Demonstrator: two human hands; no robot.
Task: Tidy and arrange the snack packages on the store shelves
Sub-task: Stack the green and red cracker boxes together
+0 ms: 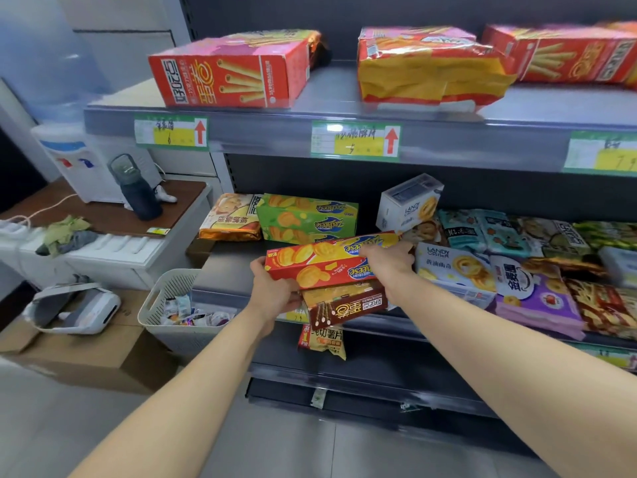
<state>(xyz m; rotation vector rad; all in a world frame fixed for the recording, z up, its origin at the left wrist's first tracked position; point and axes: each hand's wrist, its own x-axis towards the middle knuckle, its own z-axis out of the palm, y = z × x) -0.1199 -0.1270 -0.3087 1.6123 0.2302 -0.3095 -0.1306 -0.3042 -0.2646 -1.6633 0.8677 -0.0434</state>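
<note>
Red-and-yellow cardboard, a long biscuit box [324, 262], is being held lengthwise above the front edge of the grey metal middle shelf [231, 267], toward its left half. The left hand [274, 293] is gripping the box's left end, with the thumb lying over the top and the fingers curling underneath. The right hand [391, 262] is clasping the right end, its fingers wrapping over the top face.

Directly under the box, a brown carton printed with chocolate sticks [348, 307] is sitting tilted at the shelf's front edge and jutting over the lip. Whether the left fingers are also touching it I cannot tell. A yellow crisp packet [324, 341] is showing just below that lip.

Behind the held box, a green biscuit box [306, 217] is lying toward the back left of the shelf, with an orange foil packet [230, 217] just beside it at the left corner. A white cookie box [408, 201] is leaning tilted on other packets near the back. More bags are crowding the right half, among them a purple pouch [537, 300] overhanging the front edge.

On the upper shelf [275, 132], a red box printed with rolled wafers [231, 75] is lying at the left end. A crumpled yellow-and-red bag [429, 72] is resting near the middle.

Left of the shelves, a white slatted plastic basket [162, 298] is holding small wrappers.
</note>
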